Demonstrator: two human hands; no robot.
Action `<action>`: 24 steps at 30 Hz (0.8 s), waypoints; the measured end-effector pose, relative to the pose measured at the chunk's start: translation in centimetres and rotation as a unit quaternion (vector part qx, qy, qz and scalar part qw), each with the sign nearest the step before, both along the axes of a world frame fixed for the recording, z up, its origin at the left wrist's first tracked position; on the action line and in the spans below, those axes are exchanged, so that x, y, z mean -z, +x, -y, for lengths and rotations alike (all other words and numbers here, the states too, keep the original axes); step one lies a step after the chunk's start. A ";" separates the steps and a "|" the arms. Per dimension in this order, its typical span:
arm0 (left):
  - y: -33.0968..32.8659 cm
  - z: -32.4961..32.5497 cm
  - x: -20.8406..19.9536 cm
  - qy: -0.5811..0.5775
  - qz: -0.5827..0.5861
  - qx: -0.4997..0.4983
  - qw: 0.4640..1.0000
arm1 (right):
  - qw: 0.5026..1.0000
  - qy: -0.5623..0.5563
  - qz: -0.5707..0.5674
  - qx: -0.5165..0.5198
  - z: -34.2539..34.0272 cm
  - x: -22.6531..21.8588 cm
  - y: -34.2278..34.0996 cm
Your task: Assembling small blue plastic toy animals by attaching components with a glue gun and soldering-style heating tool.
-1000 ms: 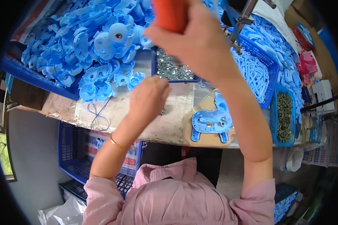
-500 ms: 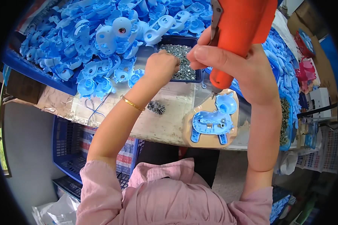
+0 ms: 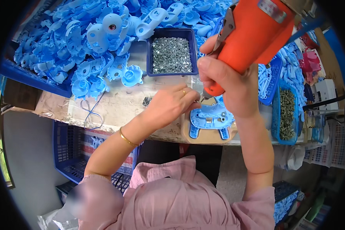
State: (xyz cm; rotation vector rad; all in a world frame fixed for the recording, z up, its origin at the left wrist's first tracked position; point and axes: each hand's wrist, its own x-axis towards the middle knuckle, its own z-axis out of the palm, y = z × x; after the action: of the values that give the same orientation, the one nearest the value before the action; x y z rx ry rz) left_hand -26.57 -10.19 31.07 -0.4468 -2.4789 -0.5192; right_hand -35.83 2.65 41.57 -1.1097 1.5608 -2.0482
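My right hand is wrapped round an orange power screwdriver, its bit pointing down and to the left. Close to that bit, my left hand is closed in a pinch on a tiny screw, mostly hidden by the fingertips. Just below and right of these fingers, a light blue animal-shaped plastic shell lies hollow side up on a tan holding block. The driver and my right hand cover its upper part. Beyond my left hand stands a dark blue tray full of small screws.
A large heap of light blue plastic parts fills the far left. On the right are a blue basket of parts and a light blue bin of small metal pieces. A dark patch of small pieces lies left of my left hand.
My left hand has come out of the screw tray, toward me and right, to the driver's bit. The driver has tilted, its tip moving left. The whole view has shifted slightly.
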 end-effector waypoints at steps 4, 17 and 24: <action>0.5 -1.3 0.8 0.060 -0.005 -0.005 0.998 | 0.998 -0.009 0.044 -0.036 -0.9 0.4 0.0; 1.1 -2.5 1.0 0.096 0.008 -0.001 0.995 | 1.000 0.019 0.008 -0.015 -1.1 0.5 0.6; 1.9 -2.3 0.6 0.117 0.046 -0.031 0.992 | 0.996 0.080 0.037 -0.026 -2.1 2.3 0.6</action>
State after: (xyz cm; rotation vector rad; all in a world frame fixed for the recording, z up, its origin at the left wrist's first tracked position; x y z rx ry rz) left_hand -24.65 -7.89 30.47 -0.2563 -2.4697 -0.8082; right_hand -35.19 4.80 39.32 -0.9933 1.6094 -1.8731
